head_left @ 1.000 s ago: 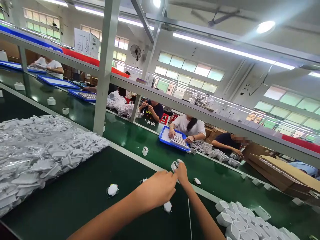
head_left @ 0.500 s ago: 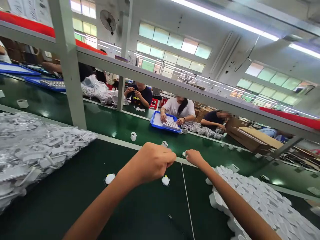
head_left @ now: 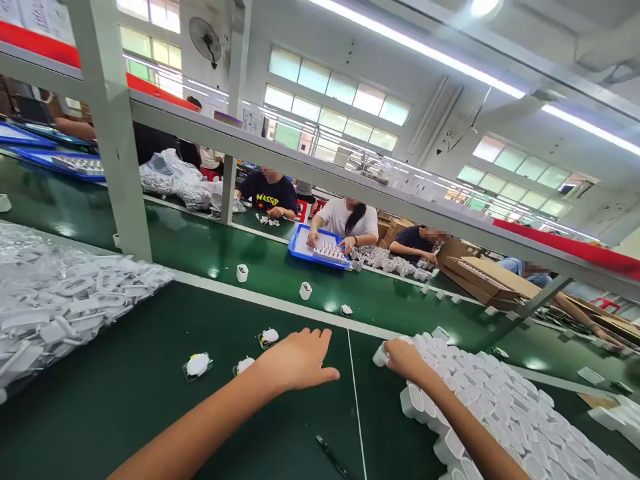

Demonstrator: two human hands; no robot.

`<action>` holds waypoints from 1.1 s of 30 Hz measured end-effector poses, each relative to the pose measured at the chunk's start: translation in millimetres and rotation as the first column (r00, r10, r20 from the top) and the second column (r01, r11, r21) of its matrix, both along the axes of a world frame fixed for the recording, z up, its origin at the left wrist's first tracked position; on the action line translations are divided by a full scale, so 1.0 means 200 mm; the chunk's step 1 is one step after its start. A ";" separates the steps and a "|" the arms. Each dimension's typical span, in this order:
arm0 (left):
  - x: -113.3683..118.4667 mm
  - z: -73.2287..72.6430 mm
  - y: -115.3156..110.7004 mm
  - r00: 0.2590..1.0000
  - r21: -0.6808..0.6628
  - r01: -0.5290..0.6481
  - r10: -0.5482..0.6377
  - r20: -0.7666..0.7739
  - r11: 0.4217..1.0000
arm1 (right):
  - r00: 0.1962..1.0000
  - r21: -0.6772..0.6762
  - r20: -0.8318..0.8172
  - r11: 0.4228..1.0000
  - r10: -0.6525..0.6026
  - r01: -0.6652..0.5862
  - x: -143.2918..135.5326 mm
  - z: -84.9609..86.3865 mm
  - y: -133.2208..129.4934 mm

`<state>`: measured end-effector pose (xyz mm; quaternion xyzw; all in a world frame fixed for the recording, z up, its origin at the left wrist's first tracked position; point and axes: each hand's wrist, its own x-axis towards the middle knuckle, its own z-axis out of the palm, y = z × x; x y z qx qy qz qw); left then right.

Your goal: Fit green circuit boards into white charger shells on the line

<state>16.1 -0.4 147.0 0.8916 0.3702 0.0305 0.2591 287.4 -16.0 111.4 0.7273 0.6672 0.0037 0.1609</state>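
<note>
My left hand (head_left: 300,363) is held over the dark green work surface with its fingers and thumb apart and nothing visible in it. Close by its wrist lie two small circuit boards with round white tops, one board (head_left: 269,337) just behind it and another board (head_left: 245,365) partly covered by my forearm. A third board (head_left: 197,365) sits further left. My right hand (head_left: 404,360) is closed on a white plastic housing (head_left: 381,355) at the near-left corner of many similar housings (head_left: 490,393).
A heap of white plastic parts in clear film (head_left: 75,307) lies at left. On the green conveyor belt (head_left: 175,247) stand two white housings and a small board (head_left: 346,310). A dark thin tool (head_left: 333,457) lies in front. Co-workers sit across the belt, one at a blue tray (head_left: 300,250).
My right hand has left the small board on the belt and come down to a white housing. My left hand has lowered and opened its fingers. The view has shifted slightly.
</note>
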 end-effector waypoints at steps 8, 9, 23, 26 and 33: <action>0.15 -0.19 0.23 0.992 -0.069 0.066 -0.058 0.114 0.995 | 0.826 0.005 -0.475 0.939 0.304 -0.343 -0.15 0.06 0.25; 0.15 -0.20 0.25 0.993 -0.035 0.022 -0.018 0.113 0.999 | 0.816 0.035 -0.490 0.942 0.306 -0.332 -0.14 0.06 0.33; 0.03 -0.17 0.35 0.947 0.075 -0.265 0.245 0.208 0.961 | 0.979 0.093 -0.151 0.988 0.137 -0.124 -0.17 -0.26 0.72; 0.02 -0.15 0.34 0.941 0.039 -0.261 0.245 0.236 0.965 | 0.984 0.054 -0.124 0.991 0.130 -0.124 -0.16 -0.26 0.62; 0.01 -0.08 0.28 0.923 -0.019 -0.248 0.242 0.298 0.969 | 0.960 0.010 -0.192 0.979 0.203 -0.205 -0.14 -0.32 0.36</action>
